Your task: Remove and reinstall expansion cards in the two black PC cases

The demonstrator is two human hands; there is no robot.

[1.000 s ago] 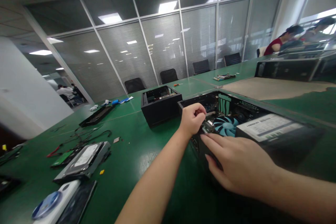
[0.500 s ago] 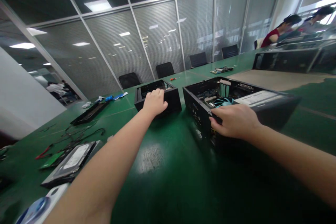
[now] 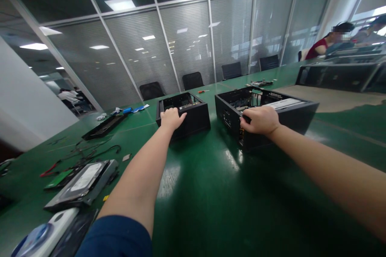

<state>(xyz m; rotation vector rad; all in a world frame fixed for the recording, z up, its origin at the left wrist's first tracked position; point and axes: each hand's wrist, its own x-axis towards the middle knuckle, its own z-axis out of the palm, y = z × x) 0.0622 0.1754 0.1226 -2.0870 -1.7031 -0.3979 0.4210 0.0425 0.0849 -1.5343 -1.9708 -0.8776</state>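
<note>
Two black, open-topped computer cases lie on the green table in front of me. My left hand [image 3: 171, 119] is closed over the near top edge of the left computer case [image 3: 194, 121], thumb lying along the rim. My right hand [image 3: 261, 119] grips the near corner of the right computer case [image 3: 286, 118], fingers curled over its rim. Inside the right case, some internal parts and a pale panel show, partly covered by my hand. The inside of the left case is only partly visible.
At left on the green table [image 3: 193, 209] lie a hard drive [image 3: 87, 180], a green circuit board [image 3: 62, 178], tangled cables and a long black panel [image 3: 104, 127]. Behind the cases are an orange screwdriver [image 3: 202, 91] and a circuit board [image 3: 259, 83]. Other people sit far right.
The right case has moved away from me with my right hand on it. My left hand has shifted left along the left case's edge. The view has turned slightly left.
</note>
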